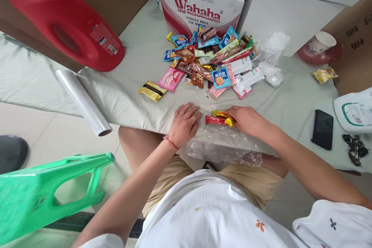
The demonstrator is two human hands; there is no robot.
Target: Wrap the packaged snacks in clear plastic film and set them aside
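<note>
My left hand point(185, 124) lies flat at the table's edge, fingers stretched out over the left border of a sheet of clear plastic film point(223, 137). The film drapes over the edge towards my lap. A red-wrapped snack bar point(214, 120) rests on it. My right hand point(247, 121) has its fingers closed on a yellow-wrapped snack point(228, 121) beside the red bar; its fingertips are partly hidden. Another yellow wrapper point(220, 114) shows just behind. Beyond both hands spreads a pile of wrapped snacks point(200, 62), with a pink packet point(171, 78) and a yellow packet point(152, 91) at its left.
A Wahaba-style printed carton point(203, 7) and a white box point(290, 11) stand behind the pile. Left are a red jug point(66, 23) and a film roll point(84, 102). Right are a phone point(322, 130), keys point(355, 149) and a white bottle point(356, 110). A green stool point(52, 190) stands below.
</note>
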